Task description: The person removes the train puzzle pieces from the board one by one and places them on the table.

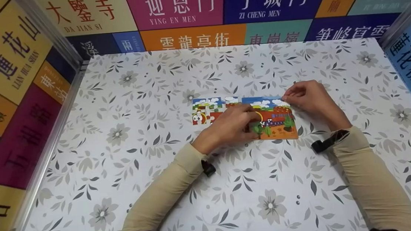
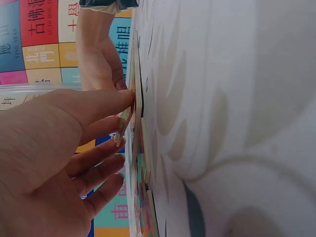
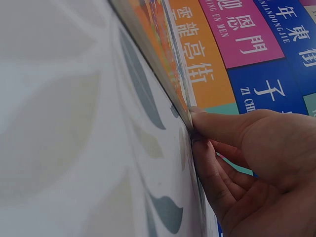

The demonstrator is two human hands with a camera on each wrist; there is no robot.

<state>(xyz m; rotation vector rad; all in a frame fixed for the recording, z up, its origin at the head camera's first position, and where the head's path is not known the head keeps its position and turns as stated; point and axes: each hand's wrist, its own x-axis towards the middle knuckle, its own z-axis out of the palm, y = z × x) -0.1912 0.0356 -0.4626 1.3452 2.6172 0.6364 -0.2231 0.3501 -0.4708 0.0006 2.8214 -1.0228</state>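
Observation:
A jigsaw puzzle board with a red train, green plants and a blue sky lies on the table. My left hand is over its left part and hides some of the picture. In the left wrist view, the thumb and index finger pinch a thin, tilted puzzle piece at the board's edge; the other fingers are spread. At the board's upper right corner, my right hand pinches the edge between thumb and index finger. Several puzzle pieces lie grouped left of the board, partly behind the left hand.
A white cloth with grey flowers and leaves covers the table. Colourful panels with large lettering stand along the back and both sides. Dark straps sit around the wrists over beige sleeves.

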